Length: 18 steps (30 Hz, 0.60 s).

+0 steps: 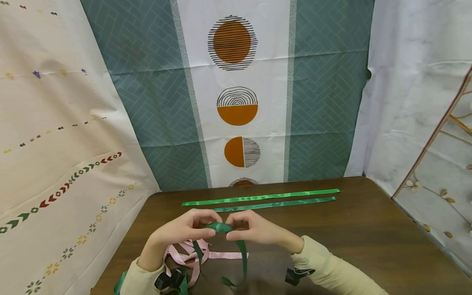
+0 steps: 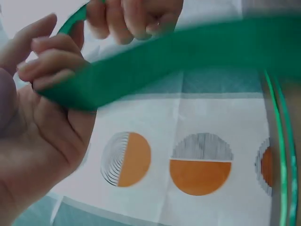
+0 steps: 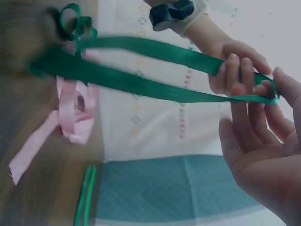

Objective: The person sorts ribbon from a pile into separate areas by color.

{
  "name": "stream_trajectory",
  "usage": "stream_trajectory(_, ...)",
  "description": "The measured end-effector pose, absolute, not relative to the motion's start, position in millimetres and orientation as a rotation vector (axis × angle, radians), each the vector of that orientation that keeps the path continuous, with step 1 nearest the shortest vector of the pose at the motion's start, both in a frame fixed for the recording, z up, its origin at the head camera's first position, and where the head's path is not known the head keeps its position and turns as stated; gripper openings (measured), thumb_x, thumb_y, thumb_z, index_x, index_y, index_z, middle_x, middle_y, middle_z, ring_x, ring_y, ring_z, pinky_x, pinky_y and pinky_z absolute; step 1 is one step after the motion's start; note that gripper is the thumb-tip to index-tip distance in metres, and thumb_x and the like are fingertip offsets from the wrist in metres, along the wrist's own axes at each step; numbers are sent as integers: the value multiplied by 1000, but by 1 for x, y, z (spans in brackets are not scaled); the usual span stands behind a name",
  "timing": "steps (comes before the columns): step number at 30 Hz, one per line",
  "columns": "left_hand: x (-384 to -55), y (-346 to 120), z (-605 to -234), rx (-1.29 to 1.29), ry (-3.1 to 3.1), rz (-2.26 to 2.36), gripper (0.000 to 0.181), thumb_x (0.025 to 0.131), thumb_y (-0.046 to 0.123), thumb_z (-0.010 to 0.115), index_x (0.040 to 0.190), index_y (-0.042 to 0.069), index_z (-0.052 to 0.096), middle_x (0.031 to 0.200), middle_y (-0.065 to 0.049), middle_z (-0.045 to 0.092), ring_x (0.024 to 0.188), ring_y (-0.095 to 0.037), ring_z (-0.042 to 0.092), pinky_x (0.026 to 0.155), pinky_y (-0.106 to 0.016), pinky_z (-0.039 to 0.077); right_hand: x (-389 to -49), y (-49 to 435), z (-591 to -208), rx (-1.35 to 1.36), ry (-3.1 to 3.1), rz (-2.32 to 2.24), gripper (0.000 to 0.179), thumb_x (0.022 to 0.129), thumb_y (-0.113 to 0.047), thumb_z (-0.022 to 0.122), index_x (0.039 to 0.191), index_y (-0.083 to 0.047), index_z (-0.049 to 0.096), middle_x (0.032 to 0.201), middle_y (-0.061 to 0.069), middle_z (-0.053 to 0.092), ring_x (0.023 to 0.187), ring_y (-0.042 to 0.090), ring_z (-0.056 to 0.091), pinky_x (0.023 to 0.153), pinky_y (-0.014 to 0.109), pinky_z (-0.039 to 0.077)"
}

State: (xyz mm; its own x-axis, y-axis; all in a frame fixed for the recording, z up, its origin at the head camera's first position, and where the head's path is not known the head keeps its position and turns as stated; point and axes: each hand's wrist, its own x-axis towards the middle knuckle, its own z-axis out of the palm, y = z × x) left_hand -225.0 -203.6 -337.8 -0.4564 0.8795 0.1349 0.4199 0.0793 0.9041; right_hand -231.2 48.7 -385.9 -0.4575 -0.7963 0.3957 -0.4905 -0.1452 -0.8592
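A dark green ribbon (image 1: 219,227) is stretched between both hands above the table, its two ends hanging down. My left hand (image 1: 184,227) pinches it between thumb and fingers. Facing it, my right hand (image 1: 256,228) pinches the ribbon a short way to the right. In the left wrist view, one blurred length of the ribbon (image 2: 141,63) runs from the left fingers across the picture. From the right wrist, the ribbon (image 3: 141,87) forms a narrow bend at the fingertips, with two lengths trailing back towards the table.
Two straight strips lie along the table's back, a bright green ribbon (image 1: 258,198) and a darker green ribbon (image 1: 280,203). A tangled pink ribbon (image 1: 228,255) lies below the hands. More green ribbon (image 1: 119,282) sits at the table's front left. Patterned cloths (image 1: 236,69) hang around the table.
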Motion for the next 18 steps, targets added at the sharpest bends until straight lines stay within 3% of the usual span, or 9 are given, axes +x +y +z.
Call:
stream_trajectory(4,-223,-199,-329,1279,2029,1338,14,96,7,58,108,0,59,78,4,53,68,-3,47,59,-21,42,-234,70,-381,-1423,1879,-1711,15,96,-16,61,96,-1,61,73,20,54,62,8,51,56,23,44)
stream_trajectory(7,-224,-198,-324,1255,2117,1333,7,97,9,56,100,5,61,68,-3,46,60,-6,43,52,-23,37,-237,92,-377,-1393,1968,-1754,11,96,-12,60,96,-1,61,69,18,49,56,14,47,52,26,42)
stream_trajectory(11,-232,-200,-324,1199,2158,1377,8,98,8,54,95,3,60,66,-17,43,51,-16,36,44,-27,33,-244,122,-371,-1295,2118,-1776,10,97,-7,56,96,0,62,69,11,46,54,21,40,49,30,40)
stream_trajectory(15,-245,-205,-332,1111,2164,1430,11,98,10,54,94,1,59,66,-6,48,52,-31,31,44,-31,31,-251,148,-370,-1199,2200,-1787,11,97,-8,55,97,1,62,69,-1,43,54,20,35,47,35,33)
stream_trajectory(18,-254,-209,-340,1061,2176,1443,13,98,11,54,93,0,58,69,2,50,56,-34,33,48,-32,35,-256,165,-372,-1139,2248,-1780,14,97,-9,55,98,3,61,68,-2,43,52,18,33,46,35,31)
